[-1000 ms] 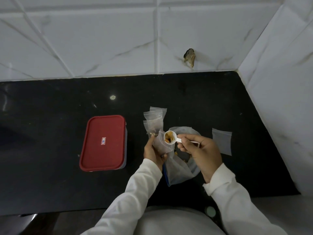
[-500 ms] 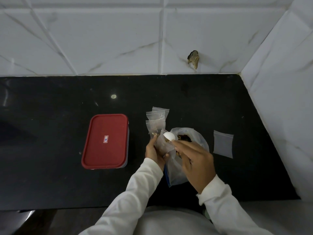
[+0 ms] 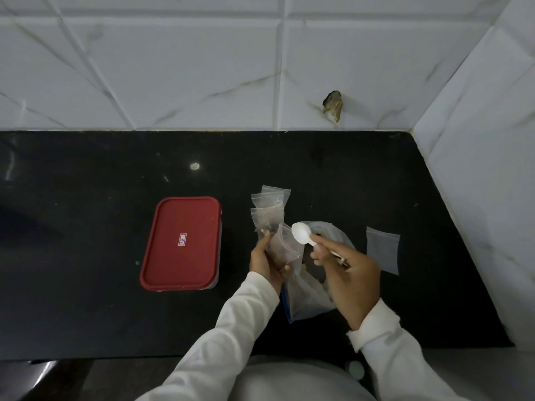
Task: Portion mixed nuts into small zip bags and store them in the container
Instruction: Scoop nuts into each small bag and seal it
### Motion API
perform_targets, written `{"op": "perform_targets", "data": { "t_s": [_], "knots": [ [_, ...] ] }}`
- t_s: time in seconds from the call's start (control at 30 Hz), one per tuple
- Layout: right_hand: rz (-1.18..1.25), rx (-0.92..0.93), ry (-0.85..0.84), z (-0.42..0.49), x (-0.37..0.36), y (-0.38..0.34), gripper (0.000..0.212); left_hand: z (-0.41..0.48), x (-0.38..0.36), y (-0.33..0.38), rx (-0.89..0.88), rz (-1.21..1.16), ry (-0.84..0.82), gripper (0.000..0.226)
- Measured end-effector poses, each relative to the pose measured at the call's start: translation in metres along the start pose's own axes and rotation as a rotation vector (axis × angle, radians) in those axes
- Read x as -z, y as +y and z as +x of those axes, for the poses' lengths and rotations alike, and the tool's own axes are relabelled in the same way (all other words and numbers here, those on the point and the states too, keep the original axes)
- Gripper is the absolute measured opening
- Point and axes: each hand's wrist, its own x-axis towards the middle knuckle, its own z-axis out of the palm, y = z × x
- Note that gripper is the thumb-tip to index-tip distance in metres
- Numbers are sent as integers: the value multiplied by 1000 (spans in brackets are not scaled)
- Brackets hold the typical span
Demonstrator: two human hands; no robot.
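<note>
Head view, dim light; items entered in order

Hidden or unclear:
- White spoon (image 3: 301,234): the handle is mostly covered by the fingers and the back of the bowl faces the camera, so any load is unseen
- Large clear bag (image 3: 309,296): partly behind both hands, its nuts show only as dark patches
- Container (image 3: 181,243): only the lid and a sliver of wall show; the interior is unseen and the lid sticker is unreadable
- Both sleeves are cut off by the lower frame edge

Materials and shapes:
- Left hand (image 3: 267,260): curled around a small zip bag (image 3: 282,246) of thin crinkled plastic, held upright above the counter's middle with brownish contents inside
- Right hand (image 3: 351,273): pinches the spoon handle, with the smooth plastic oval bowl at the held bag's upper right edge
- Container: rounded rectangle with a matt red lid, standing left of centre and well apart from the hands
- Counter (image 3: 86,227): glossy black stone

Surroundings:
- Overlapping filled small bags (image 3: 267,211) lie just behind the left hand, towards the back edge
- One flat empty zip bag (image 3: 382,250) lies towards the right edge, near the right hand
- White marbled wall tiles (image 3: 173,82) rise at the back and right edges, with a chipped brown hole (image 3: 333,105) above the back edge
</note>
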Motion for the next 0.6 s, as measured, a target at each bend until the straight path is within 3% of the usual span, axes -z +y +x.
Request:
{"op": "perform_targets", "data": {
  "t_s": [0.1,0.17,0.33,0.47,0.6],
  "knots": [
    [171,-358,26,8,11,10,17,-2,1,1,13,-2,26,45],
    [91,-451,54,10,21,25,14,-3,1,2,24,4,38,43],
    [-439,-448,-156,5,28,70,22,-7,-1,4,27,-1,39,44],
    [-482,-241,-134,-3,20,76,19,-10,-3,5,24,-17,36,46],
    [-458,-301,-152,1,17,75,15,-10,-2,5,6,-31,54,46]
  ]
}}
